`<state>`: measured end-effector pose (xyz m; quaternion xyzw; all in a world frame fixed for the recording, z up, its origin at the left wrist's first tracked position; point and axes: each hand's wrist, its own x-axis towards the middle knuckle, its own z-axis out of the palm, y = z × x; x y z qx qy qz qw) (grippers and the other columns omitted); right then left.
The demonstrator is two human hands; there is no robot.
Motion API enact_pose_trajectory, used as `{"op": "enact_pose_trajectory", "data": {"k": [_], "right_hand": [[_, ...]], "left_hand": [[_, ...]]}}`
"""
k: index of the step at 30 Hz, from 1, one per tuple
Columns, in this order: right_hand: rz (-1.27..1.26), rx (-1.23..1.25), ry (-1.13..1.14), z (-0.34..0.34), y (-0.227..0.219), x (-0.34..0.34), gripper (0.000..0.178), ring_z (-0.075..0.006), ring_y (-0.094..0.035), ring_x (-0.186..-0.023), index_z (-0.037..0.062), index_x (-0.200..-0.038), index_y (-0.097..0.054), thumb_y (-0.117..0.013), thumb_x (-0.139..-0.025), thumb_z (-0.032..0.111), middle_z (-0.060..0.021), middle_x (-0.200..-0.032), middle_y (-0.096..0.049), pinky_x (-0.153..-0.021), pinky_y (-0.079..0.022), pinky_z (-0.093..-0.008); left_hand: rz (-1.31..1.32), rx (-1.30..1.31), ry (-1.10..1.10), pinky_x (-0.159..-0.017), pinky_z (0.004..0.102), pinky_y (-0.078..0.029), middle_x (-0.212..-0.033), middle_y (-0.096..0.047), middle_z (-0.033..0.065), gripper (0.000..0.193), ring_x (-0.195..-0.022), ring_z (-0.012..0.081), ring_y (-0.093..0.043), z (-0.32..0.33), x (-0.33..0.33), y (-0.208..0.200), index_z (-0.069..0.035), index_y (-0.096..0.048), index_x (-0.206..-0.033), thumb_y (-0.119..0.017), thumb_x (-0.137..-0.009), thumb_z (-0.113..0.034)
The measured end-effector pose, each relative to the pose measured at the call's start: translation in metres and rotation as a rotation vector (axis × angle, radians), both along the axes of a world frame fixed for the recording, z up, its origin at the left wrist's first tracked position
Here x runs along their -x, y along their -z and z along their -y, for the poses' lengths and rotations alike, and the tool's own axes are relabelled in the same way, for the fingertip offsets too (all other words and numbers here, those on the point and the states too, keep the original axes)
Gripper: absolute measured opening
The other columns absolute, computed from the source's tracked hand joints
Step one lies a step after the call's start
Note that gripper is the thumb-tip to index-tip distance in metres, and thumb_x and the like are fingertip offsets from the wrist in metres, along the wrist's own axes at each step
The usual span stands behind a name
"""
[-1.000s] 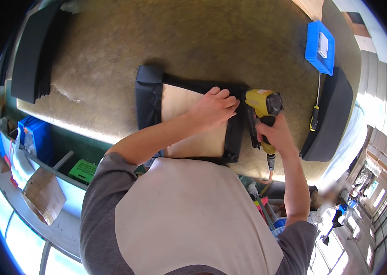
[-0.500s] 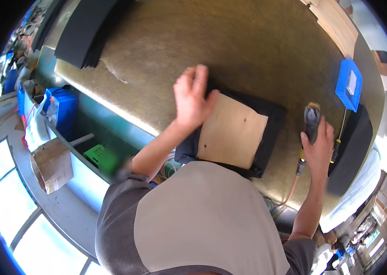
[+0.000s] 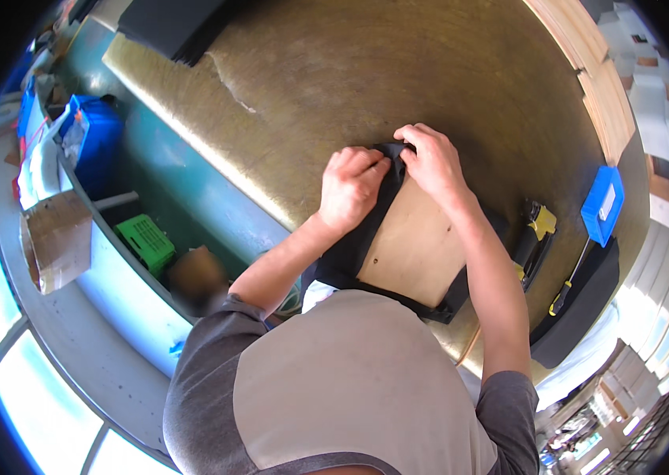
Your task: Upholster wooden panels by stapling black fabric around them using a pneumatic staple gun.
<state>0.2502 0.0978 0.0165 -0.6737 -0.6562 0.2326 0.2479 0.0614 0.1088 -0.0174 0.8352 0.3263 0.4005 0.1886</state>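
Note:
In front of me a pale plywood panel (image 3: 414, 241) lies on the table, framed by black fabric (image 3: 333, 261) along its edges. At the panel's far left corner, my left hand (image 3: 353, 188) pinches the fabric with fingers closed. Right beside it, my right hand (image 3: 432, 162) grips the same folded corner between thumb and fingers; its forearm crosses over the panel's right side and hides part of it. To the right of that forearm, a yellow and black staple gun (image 3: 536, 235) lies on the table, touched by neither hand.
Right of the staple gun are a screwdriver (image 3: 562, 294), a blue tray (image 3: 603, 204) and dark fabric pieces (image 3: 585, 305). Plywood boards (image 3: 592, 87) line the far right edge; black sheets (image 3: 172, 25) lie far left. Beyond the left edge are a green crate (image 3: 144, 244) and a blue bin (image 3: 98, 142).
My right hand has come away from the staple gun and moved left to the fabric corner. My left hand, open before, has closed on the fabric. The view has shifted.

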Motion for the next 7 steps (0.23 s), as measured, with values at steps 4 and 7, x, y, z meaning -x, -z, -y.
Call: {"op": "enact_pose_trajectory", "data": {"k": [4, 7], "right_hand": [[0.070, 0.067, -0.072, -0.001, -0.015, 0.003, 0.011, -0.0357, -0.068, -0.090, 0.0074, -0.095, -0.071, -0.068, -0.085, 0.003, -0.0111, -0.095, -0.068, -0.076, -0.056, -0.0461], [0.287, -0.052, -0.206, 0.009, -0.010, 0.012, 0.012, -0.0311, -0.071, -0.090, 0.0070, -0.095, -0.072, -0.072, -0.083, 0.007, -0.0118, -0.092, -0.067, -0.075, -0.057, -0.0453]], "left_hand": [[-0.294, -0.014, 0.075, -0.103, 0.0429, -0.050, -0.133, -0.068, 0.0116, 0.036, -0.126, 0.0303, -0.059, 0.029, 0.014, -0.009, -0.005, -0.075, -0.114, -0.078, -0.081, -0.019], [-0.315, 0.072, 0.141, -0.111, 0.0459, -0.043, -0.139, -0.063, 0.0150, 0.042, -0.133, 0.0295, -0.054, 0.024, 0.015, -0.014, -0.006, -0.073, -0.120, -0.078, -0.081, -0.022]]}}
